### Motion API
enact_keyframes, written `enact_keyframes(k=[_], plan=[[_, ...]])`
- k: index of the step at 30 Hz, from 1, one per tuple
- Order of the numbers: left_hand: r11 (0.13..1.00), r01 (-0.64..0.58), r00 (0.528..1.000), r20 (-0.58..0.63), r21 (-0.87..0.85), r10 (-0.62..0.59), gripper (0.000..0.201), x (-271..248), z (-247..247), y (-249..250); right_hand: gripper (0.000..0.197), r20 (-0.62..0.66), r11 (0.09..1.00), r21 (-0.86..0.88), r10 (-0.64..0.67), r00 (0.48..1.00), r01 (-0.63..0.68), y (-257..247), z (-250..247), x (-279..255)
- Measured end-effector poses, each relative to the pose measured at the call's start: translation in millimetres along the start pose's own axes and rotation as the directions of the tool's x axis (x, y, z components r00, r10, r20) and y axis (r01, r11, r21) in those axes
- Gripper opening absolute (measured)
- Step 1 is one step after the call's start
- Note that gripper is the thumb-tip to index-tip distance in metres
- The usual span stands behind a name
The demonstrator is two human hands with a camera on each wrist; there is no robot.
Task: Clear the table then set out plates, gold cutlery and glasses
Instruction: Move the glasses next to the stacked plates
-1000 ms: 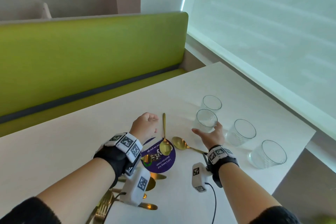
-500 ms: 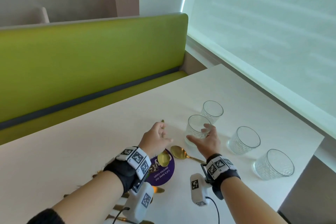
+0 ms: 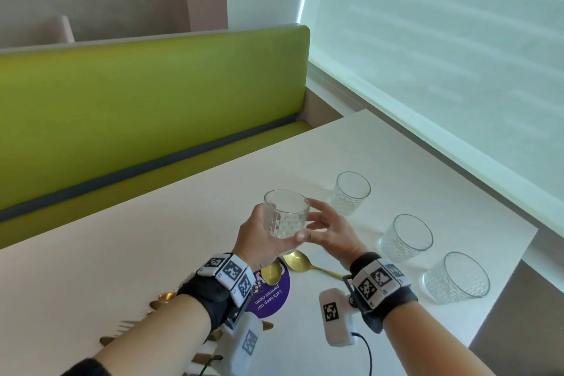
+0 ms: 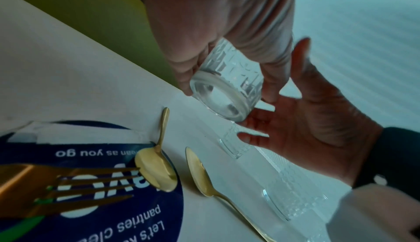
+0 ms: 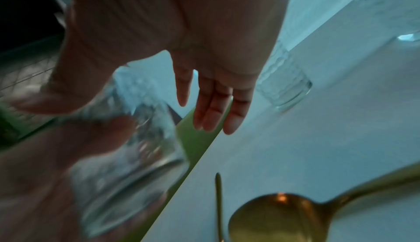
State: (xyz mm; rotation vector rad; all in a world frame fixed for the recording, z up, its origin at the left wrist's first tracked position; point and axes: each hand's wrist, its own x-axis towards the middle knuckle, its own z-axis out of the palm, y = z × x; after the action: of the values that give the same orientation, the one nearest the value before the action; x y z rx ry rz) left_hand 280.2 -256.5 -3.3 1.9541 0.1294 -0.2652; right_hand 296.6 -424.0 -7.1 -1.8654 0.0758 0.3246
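- The left hand (image 3: 259,241) holds a patterned glass (image 3: 286,218) up off the white worktop (image 3: 128,241), near the middle of the head view; its fingers curl round the far side of the glass and its thumb presses the near side low down.
- From the left wrist view the same glass (image 4: 227,87) shows its thick round base, tilted toward the camera, with the left fingers (image 4: 270,77) wrapped round its wall.
- The right hand (image 3: 332,235) is just at 3 o'clock of the held glass, fingers spread and loosely bent; the fingertips lie at the glass wall, and whether they touch it I cannot tell.
- In the right wrist view the right fingers (image 5: 216,109) are straight, side by side, holding nothing; the glass beside them is blurred.
- Three more glasses stand upright on the worktop at 3 to 4 o'clock of the hands: a far glass (image 3: 351,192), a middle glass (image 3: 406,238) and a near glass (image 3: 456,278), well apart from one another in a slanted row.
- Under the hands, at 6 o'clock, a round purple sticker (image 3: 270,296) with white lettering lies flat on the worktop.
- One gold spoon (image 4: 156,166) rests its bowl on the sticker's edge; a second gold spoon (image 3: 300,262) lies just beside it at 3 o'clock, on bare worktop.
- A gold fork (image 4: 75,190) reaches its prongs over the sticker in the left wrist view.
- More gold cutlery (image 3: 122,330) lies at 8 o'clock, partly hidden by the left forearm.
- A green bench (image 3: 146,119) runs behind the worktop at 11 to 12 o'clock.
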Motion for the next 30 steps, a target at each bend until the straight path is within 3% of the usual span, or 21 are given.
enact_keyframes(k=[2,5,7,9,13,17,25,30], plan=[[0.999,0.028,0.998,-0.052,-0.041,-0.03,0.071,0.9,-5.9,-3.1,0.093,-0.13,0.994,0.01,0.108,0.986,-0.107,13.2,-14.4,5.9],[0.995,0.048,0.991,-0.119,-0.091,-0.059,0.069,6.2,-16.8,-7.8,0.078,-0.437,0.948,0.042,0.301,0.848,-0.315,42.7,-33.9,23.5],[0.994,0.057,0.988,-0.135,-0.092,-0.069,0.071,9.9,-22.9,-10.0,0.086,-0.522,0.919,0.066,0.364,0.771,-0.389,52.3,-41.6,35.3],[0.994,0.062,0.987,-0.142,-0.093,-0.075,0.073,13.0,-27.1,-12.7,0.096,-0.567,0.921,0.072,0.354,0.744,-0.384,53.2,-46.4,47.8],[0.991,0.064,0.987,-0.141,-0.12,-0.081,0.074,16.0,-31.8,-18.9,0.108,-0.615,0.944,0.044,0.284,0.736,-0.328,55.8,-51.8,73.7],[0.988,0.053,0.991,-0.112,-0.147,-0.07,0.087,16.2,-32.6,-24.3,0.108,-0.644,0.962,0.005,0.213,0.735,-0.273,60.1,-54.3,87.7],[0.964,0.075,0.993,-0.074,-0.254,-0.097,0.083,8.7,-30.0,-35.2,0.078,-0.653,0.955,-0.077,0.169,0.738,-0.288,60.9,-47.3,80.9],[0.966,0.07,0.996,-0.037,-0.25,-0.081,0.084,-12.4,-36.7,-36.2,0.074,-0.619,0.944,-0.119,0.173,0.766,-0.309,48.0,-32.9,48.1]])
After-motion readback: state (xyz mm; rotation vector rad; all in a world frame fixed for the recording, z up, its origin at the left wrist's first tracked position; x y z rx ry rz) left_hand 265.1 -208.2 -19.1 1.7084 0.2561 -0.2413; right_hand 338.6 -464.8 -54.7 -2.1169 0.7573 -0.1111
